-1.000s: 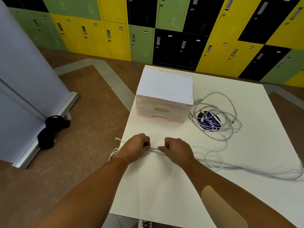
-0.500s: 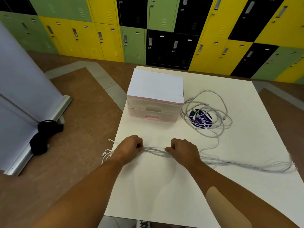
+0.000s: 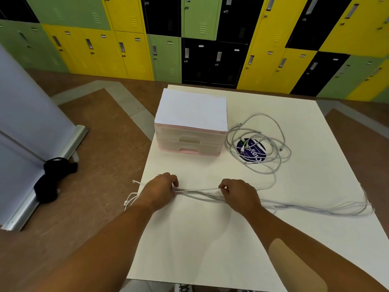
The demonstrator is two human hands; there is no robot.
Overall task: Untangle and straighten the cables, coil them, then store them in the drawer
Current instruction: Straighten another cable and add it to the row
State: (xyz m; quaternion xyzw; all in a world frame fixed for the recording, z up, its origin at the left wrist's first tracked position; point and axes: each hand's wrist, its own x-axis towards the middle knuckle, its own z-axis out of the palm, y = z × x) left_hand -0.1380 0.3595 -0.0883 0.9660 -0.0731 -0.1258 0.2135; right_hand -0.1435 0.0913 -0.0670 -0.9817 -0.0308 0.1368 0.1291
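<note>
Pale grey cables [image 3: 200, 191] lie across the white tabletop [image 3: 200, 239], with a short span taut between the hands. The left hand [image 3: 159, 191] grips the bundle near its loose ends, and the right hand [image 3: 240, 196] pinches it further along. A tangled heap [image 3: 257, 144] sits just beside the closed drawer unit [image 3: 190, 142]. The step probably goes best with a firm left grip and a light right pinch sliding rightward, easing off at any snag.

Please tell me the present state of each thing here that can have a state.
stretched cables: taut between the hands, not coiled
left hand: grips the stretched cables
right hand: pinches the same cables
drawer unit: both drawers closed
cable pile: tangled, lying beside the drawer unit
lockers: doors closed
</note>
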